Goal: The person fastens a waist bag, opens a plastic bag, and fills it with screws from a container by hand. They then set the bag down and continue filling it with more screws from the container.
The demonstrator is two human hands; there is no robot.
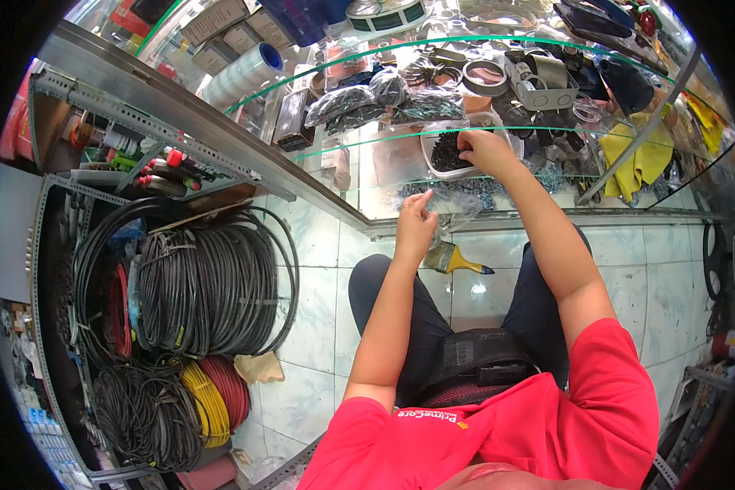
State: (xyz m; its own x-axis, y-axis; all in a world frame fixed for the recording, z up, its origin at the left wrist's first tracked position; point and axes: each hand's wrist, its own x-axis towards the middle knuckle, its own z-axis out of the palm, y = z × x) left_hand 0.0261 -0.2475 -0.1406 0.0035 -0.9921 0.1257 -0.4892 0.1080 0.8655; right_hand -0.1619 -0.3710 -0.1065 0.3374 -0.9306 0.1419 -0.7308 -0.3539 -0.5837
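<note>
My right hand (486,153) reaches into a white plastic tub (457,173) on the lower shelf of the glass display case. Its fingers are drawn together at a heap of small black pieces (444,152); what lies between the fingertips is hidden. Lower and to the left, my left hand (417,220) is closed, with a thin clear plastic bag (459,211) pinched in the fingers. The bag hangs off to the right of that hand. Behind it, small bluish-grey pieces (539,181) are spread along the case's front edge.
Black bagged items (351,106), a grey box (547,91) and a yellow cloth (637,155) crowd the case. A paintbrush (457,259) is between my knees and the case. Coils of black cable (212,286) stand at left. Glass edges (367,140) cross near my right hand.
</note>
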